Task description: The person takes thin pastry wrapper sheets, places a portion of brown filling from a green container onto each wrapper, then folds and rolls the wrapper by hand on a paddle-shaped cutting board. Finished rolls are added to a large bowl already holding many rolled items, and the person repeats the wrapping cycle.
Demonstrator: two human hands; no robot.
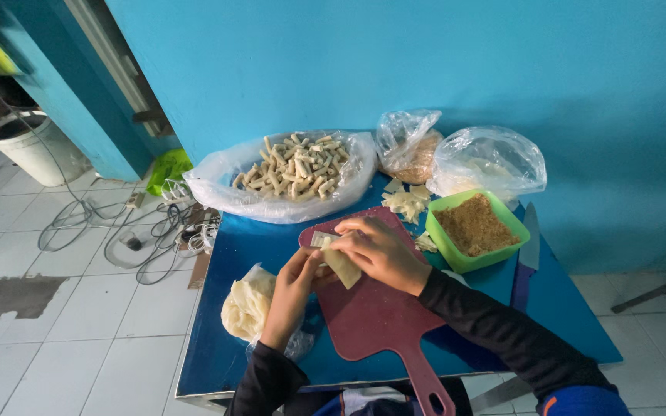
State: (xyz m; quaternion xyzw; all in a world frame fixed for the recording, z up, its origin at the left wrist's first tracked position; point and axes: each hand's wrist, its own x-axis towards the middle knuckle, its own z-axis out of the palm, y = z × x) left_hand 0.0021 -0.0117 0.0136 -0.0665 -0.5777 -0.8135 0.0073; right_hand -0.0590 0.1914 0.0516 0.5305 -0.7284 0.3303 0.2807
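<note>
Head view: pale wrapper roll [341,263] held just over red cutting board [375,308], long axis slanting upper-left to lower-right. Right hand [383,253] curled over roll from above; left hand [296,286] pinching near end from below. Green tub of crumbs [442,231] right of hands; clear bag of coated rolls [217,189] behind.

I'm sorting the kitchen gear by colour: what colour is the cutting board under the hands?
The cutting board is dark red, handle included; the head view shows it.
</note>
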